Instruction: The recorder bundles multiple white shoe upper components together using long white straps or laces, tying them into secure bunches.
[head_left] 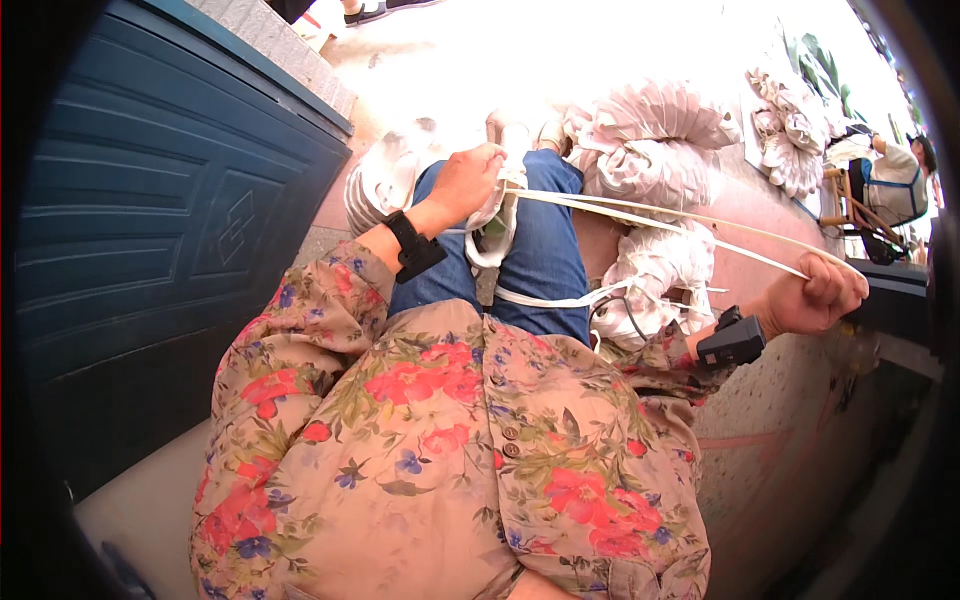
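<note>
My left hand (pixel 468 185) is closed above my knees, at the top of a white cloth piece (pixel 492 240) hanging between my thighs. Something greenish shows inside the cloth's fold. Two pale cords (pixel 640 215) run taut from beside that hand to my right hand (pixel 818 295). My right hand is a fist around their far end, out to the right. A white band (pixel 545 300) crosses my right thigh toward a loose white cloth bundle (pixel 655 270) beside my leg. Exactly how my left fingers grip the cloth is partly hidden.
Gathered white bundles (pixel 650 130) lie beyond my right knee, and another bundle (pixel 375 185) is by my left leg. A blue panelled door (pixel 190 210) stands close on the left. At the far right, a person (pixel 895 185) sits on a wooden chair near more bundles (pixel 788 130).
</note>
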